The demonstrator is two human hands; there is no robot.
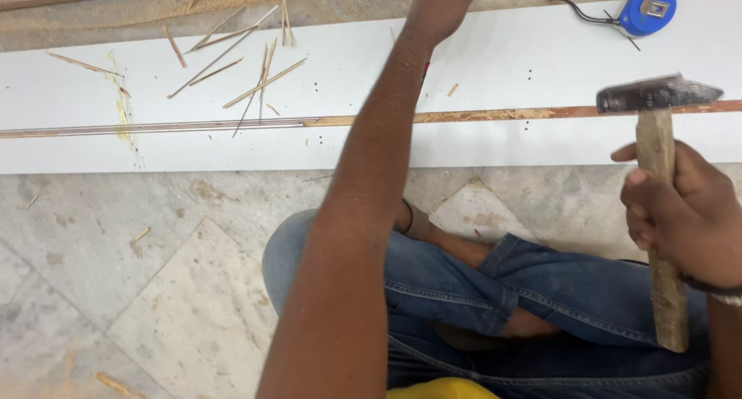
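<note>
My left hand (442,1) runs out past the top edge, so I cannot tell whether its fingers are open or closed, or what they touch beyond the white board (502,59). My right hand (688,213) is cut at the right edge, its fist hides the middle of the hammer (657,152) handle, and my left forearm covers a stretch of the wooden strip (479,115) along the board. The tape measure (648,7) is clipped by the top edge, and the dark specks on the board are too small to identify.
</note>
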